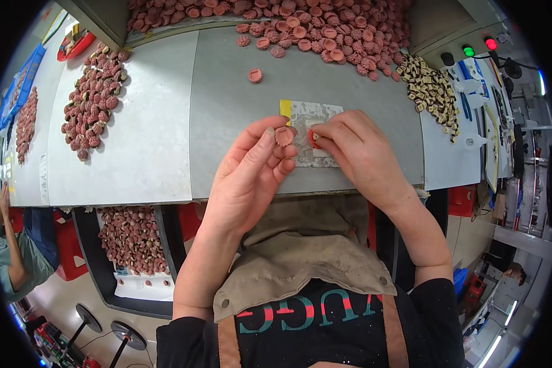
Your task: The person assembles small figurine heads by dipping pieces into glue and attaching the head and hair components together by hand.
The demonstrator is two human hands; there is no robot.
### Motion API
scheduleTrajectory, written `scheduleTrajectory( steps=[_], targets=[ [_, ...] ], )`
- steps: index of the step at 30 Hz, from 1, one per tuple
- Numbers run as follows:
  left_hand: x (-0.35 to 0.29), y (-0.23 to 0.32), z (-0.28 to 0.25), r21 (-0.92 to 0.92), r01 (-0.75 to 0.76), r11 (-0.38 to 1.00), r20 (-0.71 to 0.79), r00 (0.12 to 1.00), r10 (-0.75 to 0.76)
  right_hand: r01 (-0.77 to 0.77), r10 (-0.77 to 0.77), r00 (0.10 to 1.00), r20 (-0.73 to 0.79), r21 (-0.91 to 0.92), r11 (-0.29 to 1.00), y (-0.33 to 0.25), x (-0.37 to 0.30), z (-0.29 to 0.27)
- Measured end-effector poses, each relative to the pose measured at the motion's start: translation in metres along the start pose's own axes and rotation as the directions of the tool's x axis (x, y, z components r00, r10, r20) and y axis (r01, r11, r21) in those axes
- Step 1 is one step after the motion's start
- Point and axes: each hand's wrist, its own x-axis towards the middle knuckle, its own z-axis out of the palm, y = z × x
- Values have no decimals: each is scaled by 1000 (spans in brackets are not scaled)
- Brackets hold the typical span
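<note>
My left hand (245, 162) pinches a pink, scalloped, hollow piece (284, 136) between thumb and fingers, its open side facing up. Close by on the right, my right hand (368, 153) is closed, its thumb and fingertips pressed together. At those fingertips shows a small red thing (313, 140) with a pale bit by it; what exactly the fingers grip is partly hidden. Both hands are over a stained white board (316, 110) with a yellow strip (285, 108) along its left edge. A single pink piece (254, 75) lies on the grey table beyond my left hand.
A large heap of pink pieces (337, 37) lies at the back. Small cream-and-dark pieces (432, 92) are piled at right. Reddish filled pieces (92, 104) lie at left, and more fill a dark bin (107, 288) below. Another person (21, 251) sits far left.
</note>
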Motion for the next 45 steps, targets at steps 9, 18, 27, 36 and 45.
scheduleTrajectory(
  steps=[9,18,27,36,45],
  targets=[
    [-1,-1,8,45,-14,999,-68,998,17,-7,7,1000,8,27,1000,1,-3,3],
    [1,-4,15,180,8,984,-71,997,5,-316,327,939,103,631,709,1,-13,-1],
    [4,-9,25,332,-11,943,-94,995,45,-208,332,943,17,807,552,-15,-8,1],
    [3,-23,25,524,-278,805,14,948,318,-51,143,972,-188,425,904,-12,-10,3],
    [0,-19,36,497,-123,859,-31,987,160,45,31,983,-183,396,917,-5,-13,6]
  ],
)
